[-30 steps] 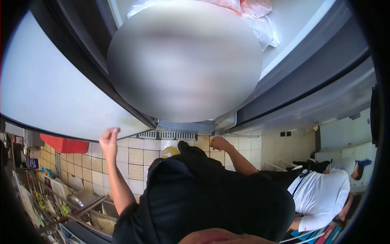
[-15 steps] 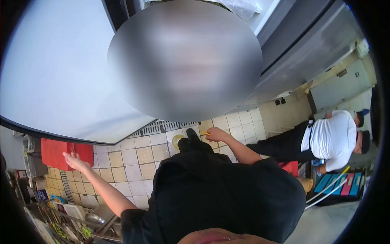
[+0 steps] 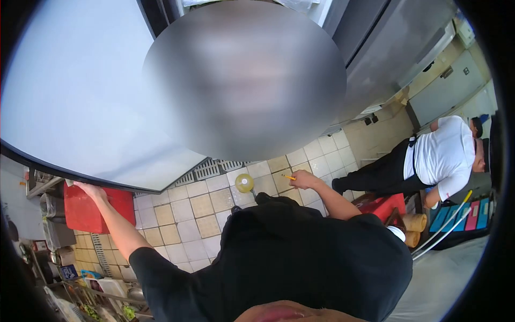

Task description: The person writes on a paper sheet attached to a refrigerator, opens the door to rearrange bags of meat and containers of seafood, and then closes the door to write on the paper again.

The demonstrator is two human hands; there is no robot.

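Observation:
My left hand (image 3: 91,190) is at the lower edge of a large white door (image 3: 80,96), its fingers closed on that edge and partly hidden by it. In my right hand (image 3: 304,180) is a thin yellow pencil or pen (image 3: 288,177), its tip sticking out past the curled fingers over the tiled floor (image 3: 204,206). A red lidded box (image 3: 102,212) stands below my left hand. A blurred oval hides the upper middle of the view.
On the floor ahead of my feet is a round yellowish container (image 3: 244,183), near a drain grate (image 3: 207,171). A person in a white shirt (image 3: 442,153) stands at the right. Metal shelving (image 3: 115,295) is at lower left, a steel cabinet (image 3: 394,59) at upper right.
My left hand has moved from open above the red box to the door's edge and closed there. My right hand has shifted slightly right with the pencil or pen. The view has shifted.

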